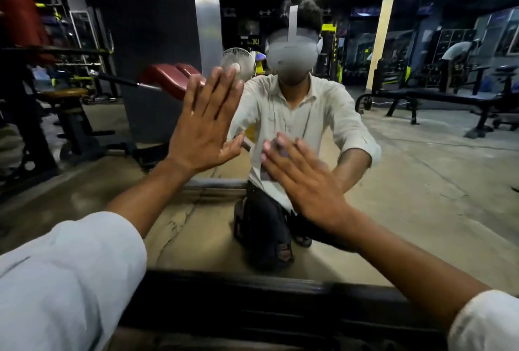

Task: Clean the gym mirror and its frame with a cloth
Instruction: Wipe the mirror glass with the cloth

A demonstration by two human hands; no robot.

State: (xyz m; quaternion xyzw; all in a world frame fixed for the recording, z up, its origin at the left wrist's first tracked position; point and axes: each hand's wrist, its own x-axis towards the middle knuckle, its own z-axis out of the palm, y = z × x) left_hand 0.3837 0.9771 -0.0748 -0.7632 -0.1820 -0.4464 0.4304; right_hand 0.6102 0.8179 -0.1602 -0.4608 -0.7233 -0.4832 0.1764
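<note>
Head: cloth (266,173) under flat R grip (309,182) on mirror (421,182); L grip (202,126) alongside

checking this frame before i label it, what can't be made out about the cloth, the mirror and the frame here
Head view:
- cloth: almost all under the right hand, motion-blurred; colour and shape unclear.
- frame: only the dark bottom rail shows; the top is cut off.
- mirror glass: smears or dust too faint in dim reflections.
- left hand: its back hides the palm contact.
</note>
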